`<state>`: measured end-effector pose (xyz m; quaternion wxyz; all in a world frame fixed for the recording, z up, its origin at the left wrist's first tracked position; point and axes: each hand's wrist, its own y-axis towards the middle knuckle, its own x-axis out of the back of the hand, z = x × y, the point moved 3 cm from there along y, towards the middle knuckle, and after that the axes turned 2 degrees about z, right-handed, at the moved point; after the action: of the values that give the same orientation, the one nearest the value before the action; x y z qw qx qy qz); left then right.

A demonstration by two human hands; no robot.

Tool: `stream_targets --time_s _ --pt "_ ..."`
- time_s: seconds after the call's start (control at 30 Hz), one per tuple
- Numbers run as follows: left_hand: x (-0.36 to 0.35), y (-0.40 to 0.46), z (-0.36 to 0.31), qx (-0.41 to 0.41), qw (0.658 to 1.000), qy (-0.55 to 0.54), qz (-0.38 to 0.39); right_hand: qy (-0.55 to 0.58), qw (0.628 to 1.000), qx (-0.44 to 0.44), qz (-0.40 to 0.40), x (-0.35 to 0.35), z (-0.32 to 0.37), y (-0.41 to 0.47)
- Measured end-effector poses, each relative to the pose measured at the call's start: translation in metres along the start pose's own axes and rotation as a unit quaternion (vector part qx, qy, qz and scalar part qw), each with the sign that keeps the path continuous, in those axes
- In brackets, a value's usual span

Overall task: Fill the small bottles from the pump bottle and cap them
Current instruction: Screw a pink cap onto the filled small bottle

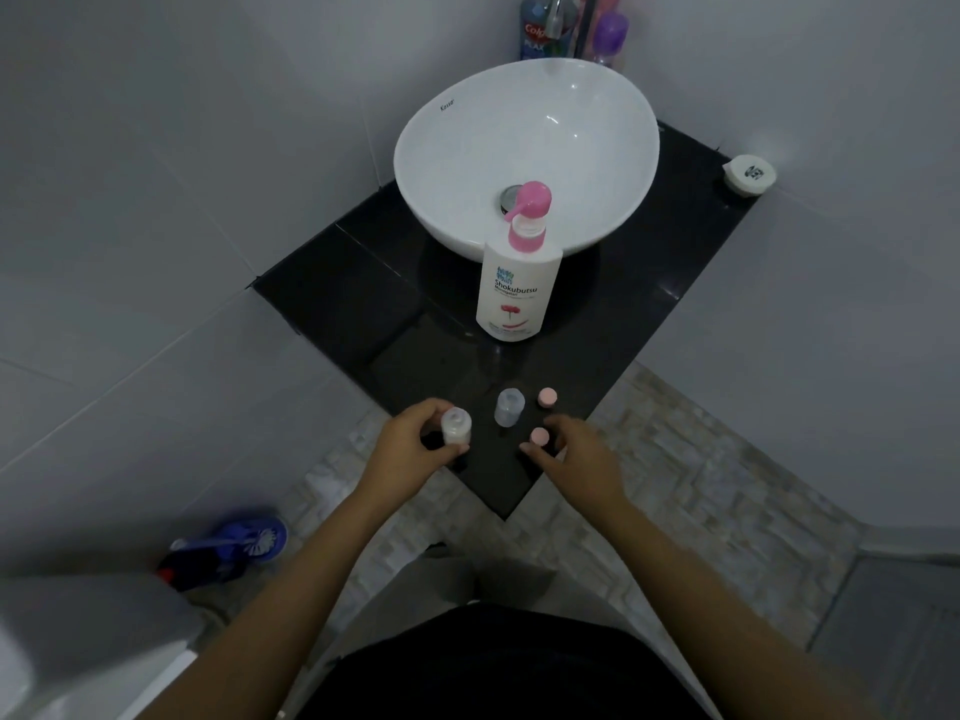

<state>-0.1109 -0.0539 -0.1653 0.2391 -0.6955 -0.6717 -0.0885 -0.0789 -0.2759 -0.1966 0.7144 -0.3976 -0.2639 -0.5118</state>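
A white pump bottle (511, 291) with a pink pump head stands on the black counter (363, 283) in front of the basin. Near the counter's front corner, my left hand (415, 441) grips a small uncapped bottle (456, 426) holding whitish liquid. A second small clear bottle (509, 406) stands uncapped just to its right and looks empty. One pink cap (547, 397) lies right of that bottle. Another pink cap (540, 435) sits at the fingertips of my right hand (574, 454), whose thumb and fingers curl around it; whether they pinch it is unclear.
A white vessel basin (524, 148) fills the counter's back half, with toiletry bottles (571, 28) behind it. A white round container (749, 174) sits at the counter's right corner. A blue toilet brush (228, 548) lies on the floor at left.
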Motion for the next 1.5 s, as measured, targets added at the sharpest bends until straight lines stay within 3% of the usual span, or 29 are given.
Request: stream_targets --time_s 0.23,0.33,0.43,0.5,0.63,0.77,0.97,1.27,1.43,1.5 --pt "-0.010 -0.014 0.001 -0.006 0.999 -0.006 0.037 -0.020 1.000 0.008 0.019 -0.008 0.008 0.003" --pt "-0.011 -0.016 -0.003 -0.010 0.999 -0.019 0.047 0.110 0.994 -0.015 0.000 0.016 0.023 -0.009" --pt "-0.011 -0.015 -0.014 -0.019 0.996 -0.041 0.071 0.314 0.949 -0.016 0.031 0.052 0.049 -0.027" --pt "-0.010 -0.014 -0.022 -0.035 0.995 -0.041 0.089 0.355 0.933 0.013 0.059 0.073 0.063 -0.037" --pt "-0.008 -0.010 -0.035 -0.072 0.990 -0.005 0.119 0.327 0.940 0.060 0.073 0.093 0.078 -0.044" --pt "-0.006 -0.008 -0.046 -0.086 0.987 0.017 0.135 0.225 0.966 0.118 0.038 0.099 0.082 -0.042" --pt "0.003 -0.010 -0.058 -0.105 0.984 0.016 0.145 0.140 0.971 0.189 0.053 0.106 0.086 -0.038" --pt "0.012 -0.009 -0.071 -0.113 0.986 0.005 0.124 0.171 0.982 0.052 0.053 0.104 0.086 -0.035" --pt "0.014 -0.008 -0.075 -0.114 0.987 -0.002 0.113 0.232 0.962 0.099 0.104 0.113 0.085 -0.039" --pt "0.015 -0.007 -0.076 -0.111 0.987 -0.003 0.117 0.215 0.967 0.112 0.085 0.111 0.085 -0.040"
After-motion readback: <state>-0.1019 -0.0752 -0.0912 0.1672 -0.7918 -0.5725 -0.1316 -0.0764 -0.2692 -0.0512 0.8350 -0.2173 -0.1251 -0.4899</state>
